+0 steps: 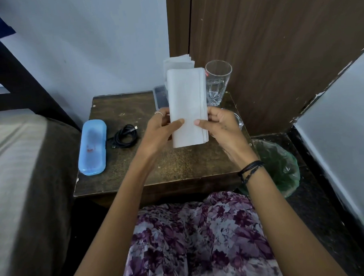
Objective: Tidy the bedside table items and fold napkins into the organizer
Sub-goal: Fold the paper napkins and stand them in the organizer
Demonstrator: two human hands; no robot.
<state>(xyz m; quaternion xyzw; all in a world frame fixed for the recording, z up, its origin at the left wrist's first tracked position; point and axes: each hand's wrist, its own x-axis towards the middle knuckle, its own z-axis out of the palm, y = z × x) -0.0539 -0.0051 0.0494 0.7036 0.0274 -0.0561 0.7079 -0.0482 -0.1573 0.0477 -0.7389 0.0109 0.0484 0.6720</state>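
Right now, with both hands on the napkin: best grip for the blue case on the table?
Take the blue case across its short width at mid-length, coming from above. It lies flat and long near the table's left edge, its long sides open; the coiled black cable sits just right of its upper half, so set the fingers below that.
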